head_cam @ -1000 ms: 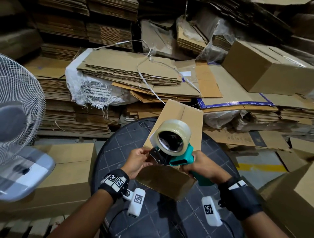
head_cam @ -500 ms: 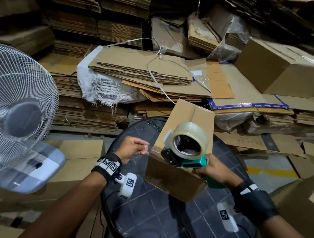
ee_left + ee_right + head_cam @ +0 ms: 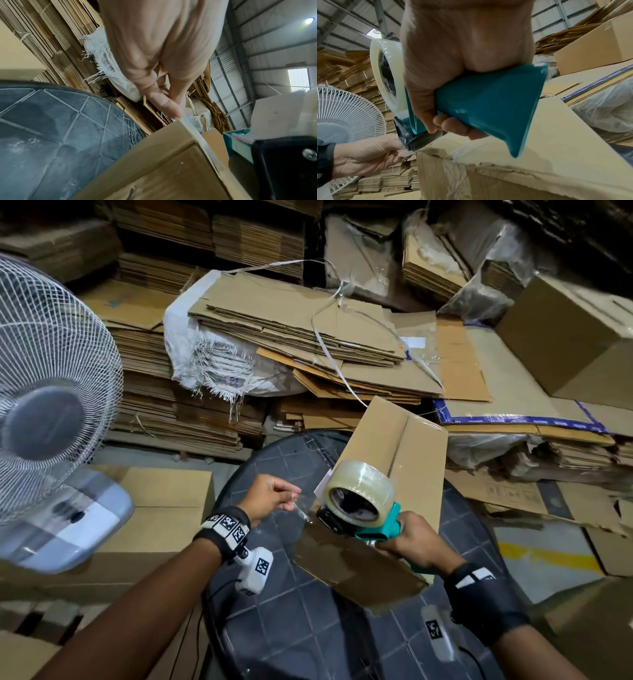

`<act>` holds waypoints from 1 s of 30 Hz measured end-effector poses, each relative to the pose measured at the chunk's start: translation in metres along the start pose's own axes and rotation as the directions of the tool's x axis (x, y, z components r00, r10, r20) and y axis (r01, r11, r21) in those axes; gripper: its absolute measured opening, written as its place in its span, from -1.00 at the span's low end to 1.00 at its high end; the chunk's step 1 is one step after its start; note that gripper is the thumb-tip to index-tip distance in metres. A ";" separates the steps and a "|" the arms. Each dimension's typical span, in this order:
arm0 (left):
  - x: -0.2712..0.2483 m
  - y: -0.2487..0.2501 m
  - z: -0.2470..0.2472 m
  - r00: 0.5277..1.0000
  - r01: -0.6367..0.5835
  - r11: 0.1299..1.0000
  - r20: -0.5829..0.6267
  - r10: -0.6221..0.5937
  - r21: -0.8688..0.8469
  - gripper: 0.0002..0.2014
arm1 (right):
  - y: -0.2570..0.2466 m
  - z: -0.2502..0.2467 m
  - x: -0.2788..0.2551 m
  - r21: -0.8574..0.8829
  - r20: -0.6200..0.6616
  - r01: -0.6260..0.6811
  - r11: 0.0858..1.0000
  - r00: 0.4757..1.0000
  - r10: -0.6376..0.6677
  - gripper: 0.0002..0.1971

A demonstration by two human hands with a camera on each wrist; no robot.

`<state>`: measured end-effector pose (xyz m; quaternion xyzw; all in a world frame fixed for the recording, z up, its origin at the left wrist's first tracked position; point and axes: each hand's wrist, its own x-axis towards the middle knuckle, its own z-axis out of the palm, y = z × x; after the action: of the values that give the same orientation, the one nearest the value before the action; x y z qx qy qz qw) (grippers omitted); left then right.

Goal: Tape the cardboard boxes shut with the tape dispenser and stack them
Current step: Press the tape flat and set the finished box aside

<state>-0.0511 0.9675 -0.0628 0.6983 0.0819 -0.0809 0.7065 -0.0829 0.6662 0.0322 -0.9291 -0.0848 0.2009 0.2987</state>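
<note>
The cardboard box (image 3: 387,484) lies tilted on the round dark table (image 3: 308,628), its flap seam facing up so the tape can run along it. The right hand (image 3: 416,546) is wrapped tight round the teal handle of the tape dispenser (image 3: 359,508), whose black nose sits on the box's near top edge — most likely to anchor the roll while a length is drawn. The left hand (image 3: 270,498) pinches the free end of the clear tape strip (image 3: 301,510) between thumb and fingertips and holds it taut off to the left of the box, just beside the corner; the other fingers are curled in.

The box is plain brown corrugated board, matte, with a ragged torn edge and crinkled old tape at 1 corner in the right wrist view. The tape roll (image 3: 359,491) is glossy and translucent, and the table is ribbed with a grid pattern. A white wire-caged fan (image 3: 51,412) stands at the left, and flattened cartons (image 3: 291,337) are piled behind.
</note>
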 end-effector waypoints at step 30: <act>-0.026 -0.031 0.056 0.912 -0.190 0.969 -0.337 0.232 0.155 -0.84 | 0.000 0.002 0.011 -0.083 0.062 -0.004 0.997 0.998 0.010 -0.86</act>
<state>-0.0833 0.9110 -0.0864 0.7471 0.1264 0.1179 0.6418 -0.0738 0.6702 0.0269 -0.9343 -0.0990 0.2269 0.2566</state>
